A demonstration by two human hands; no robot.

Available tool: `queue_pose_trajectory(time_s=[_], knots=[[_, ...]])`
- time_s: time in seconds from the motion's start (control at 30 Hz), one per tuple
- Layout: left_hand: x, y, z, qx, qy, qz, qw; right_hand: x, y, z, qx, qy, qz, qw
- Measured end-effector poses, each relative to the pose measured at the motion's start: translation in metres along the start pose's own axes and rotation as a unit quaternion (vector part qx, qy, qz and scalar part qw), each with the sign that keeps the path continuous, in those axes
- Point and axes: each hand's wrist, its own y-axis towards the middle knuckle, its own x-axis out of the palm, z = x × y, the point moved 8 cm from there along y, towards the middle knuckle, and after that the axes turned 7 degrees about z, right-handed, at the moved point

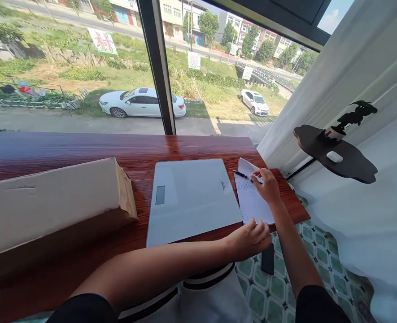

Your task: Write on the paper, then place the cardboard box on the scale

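The right hand [267, 185] holds a slim black pen [242, 174], fingers pinched narrow around it, its tip on a white sheet of paper [252, 202] with lines of small handwriting. The left hand [250, 237] rests at the near corner of that sheet, fingers loosely curled, gripping nothing. The paper lies flat on the glossy reddish wooden bench [84, 150], just beside a smooth pale-grey rectangular scale [191, 197] with a small display window. A long cardboard box [50, 202] lies further left. A dark phone [268, 259] sits by the left hand.
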Motion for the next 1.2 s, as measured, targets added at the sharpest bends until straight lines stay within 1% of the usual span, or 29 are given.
queue_pose_trajectory(time_s=[0.1,0.2,0.4,0.53,0.7,0.87,0.93,1.0,1.07,1.1,1.13,1.17,1.2], knots=[[0.004,0.001,0.000,-0.005,-0.013,-0.012,1.000,-0.001,-0.002,0.005,0.005,-0.014,-0.030,0.999],[0.006,0.002,0.001,-0.008,-0.021,-0.011,1.000,0.001,-0.005,0.007,0.010,-0.028,-0.067,0.997],[0.009,0.002,0.004,-0.015,-0.020,0.012,1.000,0.010,-0.010,0.008,0.010,-0.109,-0.138,0.984],[0.009,0.001,0.005,-0.013,-0.010,0.031,0.999,0.014,-0.007,0.006,0.015,-0.111,-0.160,0.981],[0.011,0.000,0.005,-0.011,-0.013,0.012,1.000,0.017,0.000,-0.002,-0.028,-0.125,-0.193,0.973],[0.012,0.001,0.005,-0.008,-0.020,-0.007,1.000,0.021,0.001,0.000,-0.044,-0.164,-0.228,0.959],[0.012,0.001,0.005,-0.007,-0.021,-0.011,1.000,0.017,0.002,-0.003,-0.069,-0.173,-0.228,0.956],[0.012,0.001,0.005,-0.004,-0.018,-0.011,1.000,0.010,0.006,-0.006,-0.089,-0.171,-0.214,0.958],[0.012,0.002,0.005,-0.002,-0.014,-0.007,1.000,-0.001,0.012,-0.007,-0.074,-0.135,-0.195,0.969],[0.011,0.002,0.005,-0.004,-0.013,-0.005,1.000,-0.006,0.016,-0.006,-0.049,-0.093,-0.182,0.978],[0.011,0.002,0.004,-0.005,-0.014,-0.004,1.000,-0.011,0.019,-0.004,-0.014,-0.034,-0.169,0.985],[0.010,0.002,0.004,-0.007,-0.015,-0.004,1.000,-0.014,0.022,-0.001,0.029,0.044,-0.157,0.986],[0.010,0.002,0.003,-0.008,-0.016,-0.005,1.000,-0.015,0.022,0.002,0.075,0.136,-0.148,0.977]])
